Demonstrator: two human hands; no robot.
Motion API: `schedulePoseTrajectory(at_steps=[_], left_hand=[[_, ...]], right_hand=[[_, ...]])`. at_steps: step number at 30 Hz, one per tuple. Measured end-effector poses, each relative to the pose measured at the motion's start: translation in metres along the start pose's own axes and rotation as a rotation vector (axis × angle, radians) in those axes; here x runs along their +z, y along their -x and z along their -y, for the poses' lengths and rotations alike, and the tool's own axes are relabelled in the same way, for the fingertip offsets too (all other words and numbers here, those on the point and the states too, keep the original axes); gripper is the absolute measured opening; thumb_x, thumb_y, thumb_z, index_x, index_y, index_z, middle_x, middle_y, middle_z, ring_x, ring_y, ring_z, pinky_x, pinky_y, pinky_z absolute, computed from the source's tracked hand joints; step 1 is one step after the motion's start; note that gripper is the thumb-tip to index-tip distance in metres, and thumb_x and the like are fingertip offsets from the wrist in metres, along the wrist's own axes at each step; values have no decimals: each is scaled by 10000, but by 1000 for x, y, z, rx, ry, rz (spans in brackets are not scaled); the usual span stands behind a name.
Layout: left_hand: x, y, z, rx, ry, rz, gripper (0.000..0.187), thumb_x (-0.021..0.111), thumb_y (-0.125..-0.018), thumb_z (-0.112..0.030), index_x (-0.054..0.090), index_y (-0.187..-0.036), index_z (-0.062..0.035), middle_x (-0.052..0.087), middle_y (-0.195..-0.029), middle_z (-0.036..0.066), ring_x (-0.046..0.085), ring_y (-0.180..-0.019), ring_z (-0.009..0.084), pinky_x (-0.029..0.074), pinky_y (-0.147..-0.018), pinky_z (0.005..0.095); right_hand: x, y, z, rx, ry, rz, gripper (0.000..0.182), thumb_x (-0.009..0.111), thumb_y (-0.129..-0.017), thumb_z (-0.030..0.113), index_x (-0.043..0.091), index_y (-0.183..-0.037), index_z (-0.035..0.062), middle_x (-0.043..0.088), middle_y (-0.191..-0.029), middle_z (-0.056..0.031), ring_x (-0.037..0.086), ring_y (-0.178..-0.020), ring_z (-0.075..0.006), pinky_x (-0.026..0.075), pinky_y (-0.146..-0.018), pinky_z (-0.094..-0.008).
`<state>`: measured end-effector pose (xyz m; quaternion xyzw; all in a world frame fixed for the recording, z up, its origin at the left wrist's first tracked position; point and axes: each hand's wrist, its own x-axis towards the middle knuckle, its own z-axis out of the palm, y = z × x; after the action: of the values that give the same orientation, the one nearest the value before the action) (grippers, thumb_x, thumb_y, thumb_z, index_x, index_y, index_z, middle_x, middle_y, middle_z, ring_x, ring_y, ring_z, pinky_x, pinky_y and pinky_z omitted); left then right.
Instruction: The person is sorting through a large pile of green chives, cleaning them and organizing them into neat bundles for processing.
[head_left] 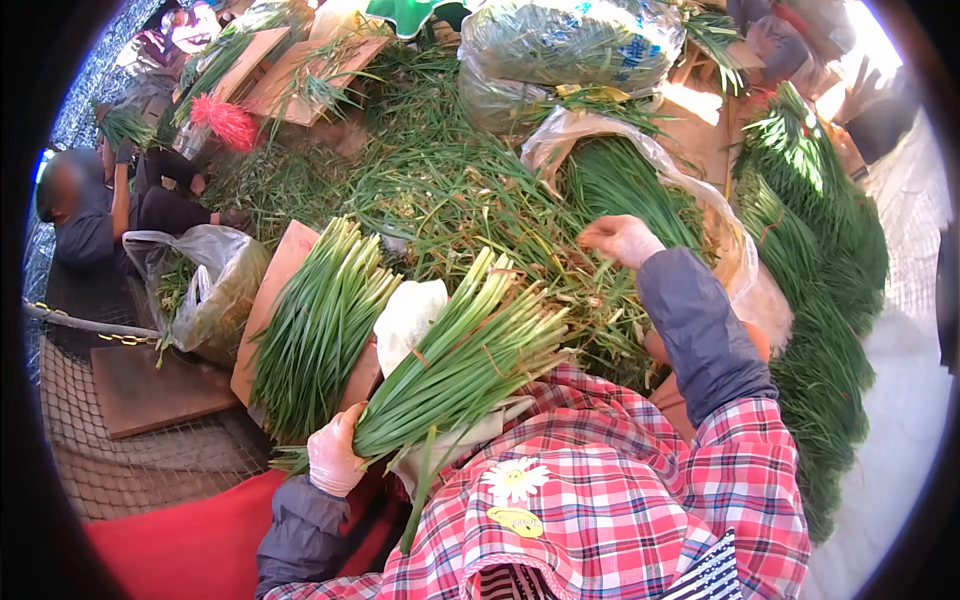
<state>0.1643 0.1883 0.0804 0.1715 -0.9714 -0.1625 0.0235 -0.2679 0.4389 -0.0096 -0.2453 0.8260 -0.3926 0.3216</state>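
My left hand (337, 455), in a pale glove, is closed round the leafy lower end of a bundle of garlic chives (440, 375). Thin reddish bands cross this bundle, and its pale stem ends point up and right over my lap. My right hand (622, 241), also gloved, hangs over the loose green trimmings, left of an open plastic bag (740, 235) of chives. Its fingers are bent together; anything between them is too small to make out. Beside the held bundle, another pile of chives (320, 320) lies on a board (275, 290), next to a white cloth-like thing (408, 318).
Trimmings (440, 190) cover the ground ahead. Tied chives (820, 260) are heaped at the right. A stuffed plastic sack (570, 50) stands at the back, a clear bag (215, 290) at the left. Another person (85, 215) sits at the left; red strings (225, 122) lie near boards.
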Motion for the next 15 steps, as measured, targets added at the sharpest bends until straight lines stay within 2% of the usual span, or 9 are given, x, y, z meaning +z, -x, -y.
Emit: schedulePoseTrajectory(at_steps=[1, 2, 3, 4, 5, 7, 10, 13, 15], left_hand=[[-1, -2, -1, 22, -5, -2, 583, 743, -626, -277, 530, -1137, -93, 615, -864, 116, 608, -761, 321, 481, -642, 389], [-2, -4, -2, 44, -12, -3, 583, 742, -625, -271, 529, -1139, -94, 615, -862, 114, 608, -762, 320, 480, -644, 389], [-4, -6, -3, 48, -15, 4, 585, 742, -624, -265, 528, -1141, -94, 615, -864, 115, 608, -764, 320, 480, -646, 389], [-6, -8, -4, 51, -17, 12, 587, 741, -623, -259, 527, -1144, -95, 615, -865, 115, 608, -766, 319, 479, -647, 388], [-8, -8, -5, 52, -18, 21, 589, 741, -621, -253, 526, -1146, -95, 615, -867, 116, 609, -769, 319, 479, -649, 388], [-11, -8, -6, 51, -14, 34, 597, 743, -620, -251, 523, -1153, -96, 618, -876, 119, 609, -773, 320, 479, -648, 390], [-11, -7, -7, 10, 15, 51, 604, 747, -627, -260, 520, -1161, -91, 624, -898, 126, 613, -788, 322, 481, -656, 391], [-9, -6, -5, -31, 46, 72, 611, 750, -642, -279, 515, -1169, -77, 631, -913, 140, 619, -802, 326, 490, -669, 390], [-4, -3, -2, -48, 70, 67, 614, 755, -649, -288, 515, -1169, -66, 635, -915, 151, 623, -803, 328, 497, -673, 387]], right_hand=[[1, 8, 24, -19, -152, 273, 385, 668, -787, 274, 631, -1107, 65, 666, -950, -85, 610, -863, -183, 464, -804, -300], [6, 12, 42, -188, -59, 431, 508, 669, -784, 317, 559, -1221, 83, 622, -1103, -132, 568, -1025, -203, 403, -924, -303], [13, 15, 64, -105, -60, 628, 611, 667, -782, 347, 480, -1295, 73, 554, -1220, -166, 521, -1115, -223, 357, -976, -308], [30, 12, 70, -140, -47, 653, 674, 677, -774, 348, 431, -1327, 51, 555, -1219, -165, 523, -1113, -230, 365, -969, -307], [42, 13, 77, -112, 92, 608, 636, 698, -752, 360, 504, -1259, 28, 618, -1104, -146, 569, -1020, -235, 393, -938, -317], [63, 9, 76, -59, 23, 591, 565, 717, -732, 359, 581, -1159, 15, 658, -961, -126, 601, -905, -201, 433, -858, -309], [71, 15, 70, -149, -313, 537, 450, 708, -744, 343, 636, -1041, 13, 654, -835, -79, 590, -771, -151, 452, -738, -296], [61, 21, 72, -67, -205, 465, 360, 675, -781, 283, 641, -1026, 21, 622, -772, -37, 543, -705, -100, 433, -659, -253], [50, 15, 56, 50, -424, 197, 290, 636, -809, 220, 636, -1026, 27, 581, -691, -2, 460, -544, -74, 386, -504, -231]])
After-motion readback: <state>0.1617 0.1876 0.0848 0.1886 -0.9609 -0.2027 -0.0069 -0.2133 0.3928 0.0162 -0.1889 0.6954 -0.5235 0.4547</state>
